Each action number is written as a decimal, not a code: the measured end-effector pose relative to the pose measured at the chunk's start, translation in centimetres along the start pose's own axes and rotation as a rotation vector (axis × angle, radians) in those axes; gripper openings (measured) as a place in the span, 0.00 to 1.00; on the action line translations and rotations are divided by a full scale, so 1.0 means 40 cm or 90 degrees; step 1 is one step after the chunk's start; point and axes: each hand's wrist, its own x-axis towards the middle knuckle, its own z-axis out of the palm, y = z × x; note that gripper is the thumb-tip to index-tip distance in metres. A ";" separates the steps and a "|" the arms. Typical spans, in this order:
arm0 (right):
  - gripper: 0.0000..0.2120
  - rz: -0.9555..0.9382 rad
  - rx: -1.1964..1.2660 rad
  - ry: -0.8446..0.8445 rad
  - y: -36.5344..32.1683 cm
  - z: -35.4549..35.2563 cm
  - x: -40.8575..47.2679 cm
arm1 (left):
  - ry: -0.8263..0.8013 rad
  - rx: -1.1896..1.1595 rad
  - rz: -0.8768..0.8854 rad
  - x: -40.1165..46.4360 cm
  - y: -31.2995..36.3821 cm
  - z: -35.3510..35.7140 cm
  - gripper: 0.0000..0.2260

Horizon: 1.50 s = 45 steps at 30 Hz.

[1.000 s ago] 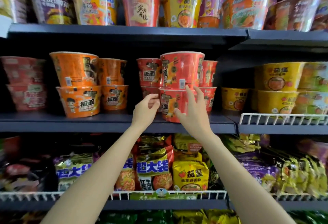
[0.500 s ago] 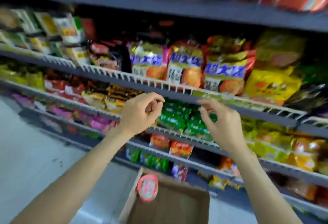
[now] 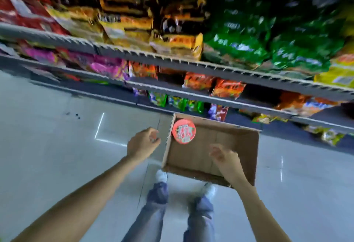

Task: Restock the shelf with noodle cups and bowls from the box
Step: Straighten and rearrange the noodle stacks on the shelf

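The shelf (image 3: 191, 65) runs across the top of my view, full of blurry noodle bags. Below it is the pale floor (image 3: 47, 155), and I can see my own legs and shoes there.

The box (image 3: 237, 146) sits on the floor just in front of the shelf, with its top open. It looks almost empty. One cup (image 3: 183, 131) with a red lid stands in the far left corner of the box, touching its wall.

My left hand (image 3: 142, 144) hangs over the floor just beside the box. Its grip is loosely curled and holds nothing. My right hand (image 3: 227, 160) is above the near side of the box. Its grip is half open and holds nothing too.

I think I am at the fetching step: going down for the next cup. Next I need to reach into the far left corner, close a grip around the cup under its lid, and lift it straight up so it clears the wall.
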 end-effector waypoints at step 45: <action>0.23 0.341 0.853 0.144 0.843 0.661 0.533 | -0.058 -1.001 -0.505 0.685 -0.303 1.215 0.29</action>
